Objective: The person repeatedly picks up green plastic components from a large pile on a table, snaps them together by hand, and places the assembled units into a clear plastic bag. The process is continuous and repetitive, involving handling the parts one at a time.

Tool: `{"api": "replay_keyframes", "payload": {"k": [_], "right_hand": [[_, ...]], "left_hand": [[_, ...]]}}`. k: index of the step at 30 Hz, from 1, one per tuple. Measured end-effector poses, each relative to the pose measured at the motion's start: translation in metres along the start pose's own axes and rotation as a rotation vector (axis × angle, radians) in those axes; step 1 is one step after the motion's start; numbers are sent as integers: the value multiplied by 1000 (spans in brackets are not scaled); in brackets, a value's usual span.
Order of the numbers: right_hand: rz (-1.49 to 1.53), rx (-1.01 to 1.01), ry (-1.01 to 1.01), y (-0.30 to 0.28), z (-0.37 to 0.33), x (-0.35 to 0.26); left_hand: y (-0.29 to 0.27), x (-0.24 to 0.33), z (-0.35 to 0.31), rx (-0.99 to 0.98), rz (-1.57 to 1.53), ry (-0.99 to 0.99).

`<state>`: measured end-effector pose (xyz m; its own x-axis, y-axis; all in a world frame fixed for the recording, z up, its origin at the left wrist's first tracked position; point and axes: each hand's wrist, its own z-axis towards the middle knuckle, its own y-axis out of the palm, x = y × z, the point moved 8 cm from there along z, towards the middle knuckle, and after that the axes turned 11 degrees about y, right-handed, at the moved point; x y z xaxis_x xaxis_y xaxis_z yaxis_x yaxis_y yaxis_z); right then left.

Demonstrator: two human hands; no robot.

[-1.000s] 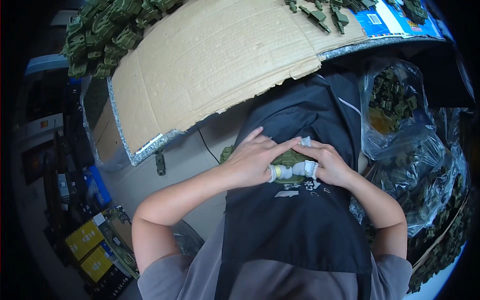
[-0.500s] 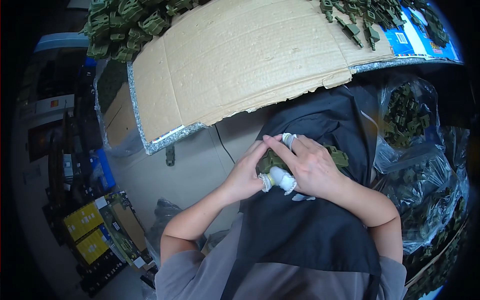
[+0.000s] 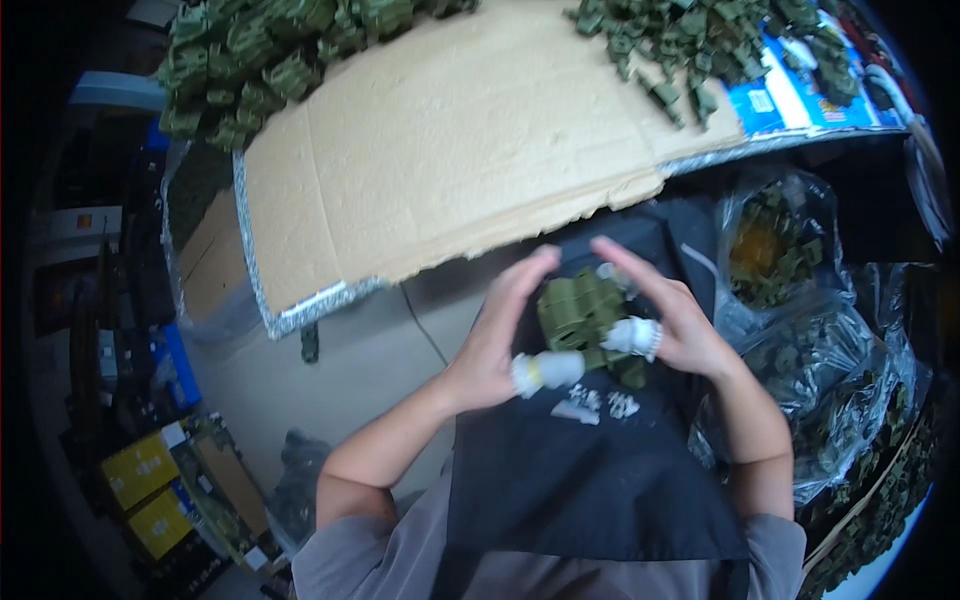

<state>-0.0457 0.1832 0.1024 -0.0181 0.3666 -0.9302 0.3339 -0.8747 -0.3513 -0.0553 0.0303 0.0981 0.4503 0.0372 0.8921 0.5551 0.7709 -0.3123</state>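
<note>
A dark green moulded plastic piece (image 3: 578,308) lies over my lap between my two hands, on the black apron (image 3: 570,480). My left hand (image 3: 490,335) stands at its left side, fingers stretched out and apart from it. Opposite, my right hand (image 3: 690,325) is also open, with its fingers straight. White finger covers wrap both thumbs, the left one (image 3: 548,372) with a yellow band. The right thumb's cover (image 3: 634,337) overlaps the piece; whether it touches cannot be made out. Small white scraps (image 3: 590,404) lie on the apron below the piece.
Cardboard (image 3: 430,150) covers the worktable ahead, its near edge torn. Green plastic parts are heaped at the far left (image 3: 270,60) and far right (image 3: 690,40). Clear bags of green parts (image 3: 820,350) stand on my right. Yellow boxes (image 3: 140,470) are on the left.
My hands have come apart from their closed position around the green piece, and more of it shows. The right hand has moved right, and the view has shifted slightly.
</note>
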Motion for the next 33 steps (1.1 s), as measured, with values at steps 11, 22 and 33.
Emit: {"api": "replay_keyframes", "payload": {"k": [11, 22, 33], "right_hand": [[-242, 105, -220, -57, -43, -67], [-82, 499, -230, -114, -79, -51], [-238, 1107, -185, -248, -37, -19]], "left_hand": [[41, 41, 54, -202, 100, 344], [-23, 44, 66, 7, 50, 493], [-66, 37, 147, -29, 680, 280]]}}
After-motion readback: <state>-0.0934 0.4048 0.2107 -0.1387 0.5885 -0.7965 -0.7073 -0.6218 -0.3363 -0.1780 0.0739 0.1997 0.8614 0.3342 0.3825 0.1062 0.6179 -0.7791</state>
